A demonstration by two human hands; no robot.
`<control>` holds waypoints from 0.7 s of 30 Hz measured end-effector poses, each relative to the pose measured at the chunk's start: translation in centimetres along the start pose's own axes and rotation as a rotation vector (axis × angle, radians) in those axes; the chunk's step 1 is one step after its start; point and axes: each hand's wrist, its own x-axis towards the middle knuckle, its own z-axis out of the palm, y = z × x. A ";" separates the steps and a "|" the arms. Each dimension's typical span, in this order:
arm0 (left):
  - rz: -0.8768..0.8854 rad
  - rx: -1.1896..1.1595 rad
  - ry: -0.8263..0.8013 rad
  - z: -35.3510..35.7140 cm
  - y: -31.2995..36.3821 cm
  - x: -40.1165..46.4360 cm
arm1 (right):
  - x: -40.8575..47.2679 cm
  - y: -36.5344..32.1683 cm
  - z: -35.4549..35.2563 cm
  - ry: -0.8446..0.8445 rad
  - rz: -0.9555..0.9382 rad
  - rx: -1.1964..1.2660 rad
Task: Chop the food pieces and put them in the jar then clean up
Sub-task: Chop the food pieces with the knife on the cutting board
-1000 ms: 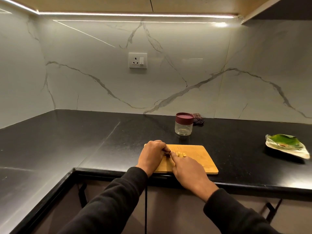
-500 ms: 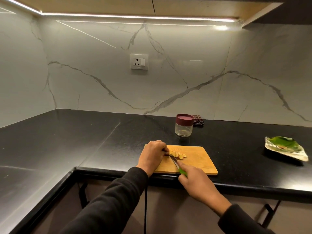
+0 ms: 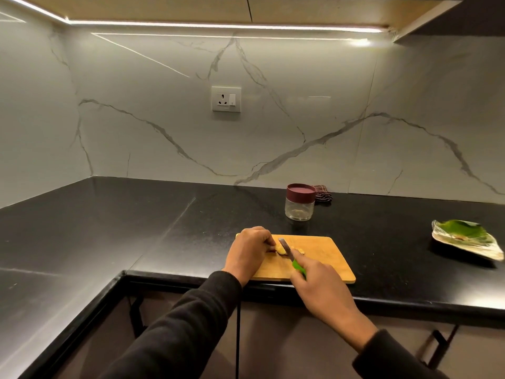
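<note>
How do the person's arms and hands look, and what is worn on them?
Both arms are covered by long black sleeves of soft, matte fabric, the left sleeve and the right sleeve, each ending at the wrist. The left hand and the right hand are bare: no gloves, and no rings, watch or markings are visible.

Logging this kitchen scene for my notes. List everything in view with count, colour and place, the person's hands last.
cutting board: one, light wood, counter front edge
food pieces: a few, pale yellow, on the board
knife: one, green handle, over the food
jar: one, clear, maroon lid on, behind the board
cloth: one, dark checked, behind the jar
plate: one, green leaf inside, far right
socket: one, white, wall
left hand: holds the food
right hand: grips the knife
</note>
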 end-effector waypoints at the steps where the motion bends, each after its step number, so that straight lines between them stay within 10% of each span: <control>1: 0.000 -0.001 0.001 0.0 0.0 0.0 | 0.2 -0.2 0.0 -0.002 -0.016 -0.055; 21: -0.006 -0.026 0.019 0.0 0.0 0.0 | 3.5 -0.2 1.1 -0.047 -0.098 -0.300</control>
